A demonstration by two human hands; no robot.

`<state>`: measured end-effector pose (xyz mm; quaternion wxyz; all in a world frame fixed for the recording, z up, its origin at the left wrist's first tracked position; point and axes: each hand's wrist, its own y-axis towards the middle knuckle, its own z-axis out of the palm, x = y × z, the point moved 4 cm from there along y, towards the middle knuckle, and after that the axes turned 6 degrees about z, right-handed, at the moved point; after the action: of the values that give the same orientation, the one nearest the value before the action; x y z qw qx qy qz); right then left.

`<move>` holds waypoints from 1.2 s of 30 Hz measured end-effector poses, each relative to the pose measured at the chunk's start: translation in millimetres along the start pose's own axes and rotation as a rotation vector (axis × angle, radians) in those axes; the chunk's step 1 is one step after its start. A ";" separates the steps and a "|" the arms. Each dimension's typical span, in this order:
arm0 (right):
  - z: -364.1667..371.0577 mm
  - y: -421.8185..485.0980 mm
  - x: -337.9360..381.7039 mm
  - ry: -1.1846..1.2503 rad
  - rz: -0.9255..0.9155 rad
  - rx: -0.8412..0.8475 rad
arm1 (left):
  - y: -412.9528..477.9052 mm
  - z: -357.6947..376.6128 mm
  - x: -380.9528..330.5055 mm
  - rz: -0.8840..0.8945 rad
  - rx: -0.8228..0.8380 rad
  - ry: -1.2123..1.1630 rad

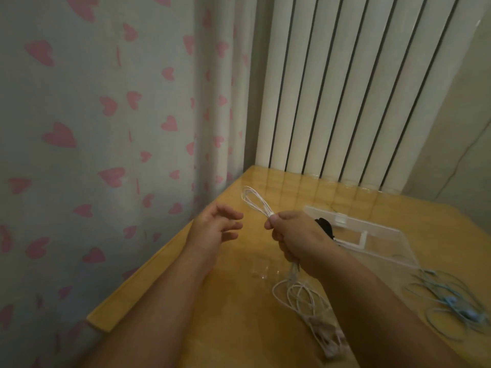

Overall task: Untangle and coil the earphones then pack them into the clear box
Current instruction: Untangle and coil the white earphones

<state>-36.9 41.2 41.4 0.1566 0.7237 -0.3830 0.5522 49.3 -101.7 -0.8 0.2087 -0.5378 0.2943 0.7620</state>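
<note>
— Gripping what, exactly, is the right hand [295,235]?

— It is gripping the white earphones [256,201]. Its fingers [275,227] are curling tight round a bunch of loops that are poking up out of the fist, while the rest of the cord is trailing from under the hand onto the desk [233,301] in a loose tangle.

— And the left hand [212,229]?

— It is hovering just beside the loops, holding nothing, with its fingers spread and loosely bent. I am guessing it is placed there to gather slack for another turn. The fist is acting as the anchor, so the turns already made are not springing apart.

— Where is the clear box [377,235] sitting?

— It is lying on the desk just behind the right hand, close enough for easy packing. A black item [325,227] is showing at its near end, half hidden by the hand, and I am not able to tell whether it is inside.

— Is anything else waiting?

— The blue earphones [451,306] are lying in a loose heap at the right of the desk, near the box and apart from the white cord. Judging by the trailing tangle, the coiling is looking only partly done.
</note>
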 end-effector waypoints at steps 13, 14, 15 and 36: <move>11.2 -33.3 -21.1 0.329 0.084 0.179 | -17.8 42.6 -20.4 -0.098 0.410 -0.001; 14.0 -35.0 -24.7 0.349 0.094 0.178 | -19.1 43.3 -17.1 -0.124 0.385 -0.041; 17.2 -36.3 -28.4 0.350 0.097 0.167 | -20.4 44.2 -13.0 -0.155 0.363 -0.074; 27.3 -63.6 -67.0 -0.969 -0.161 -0.371 | -31.8 57.8 36.2 0.076 0.457 0.999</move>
<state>21.4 90.9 -17.0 0.1289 0.8834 -0.4461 0.0631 17.1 -39.3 -27.7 0.1275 -0.7640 0.5346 0.3380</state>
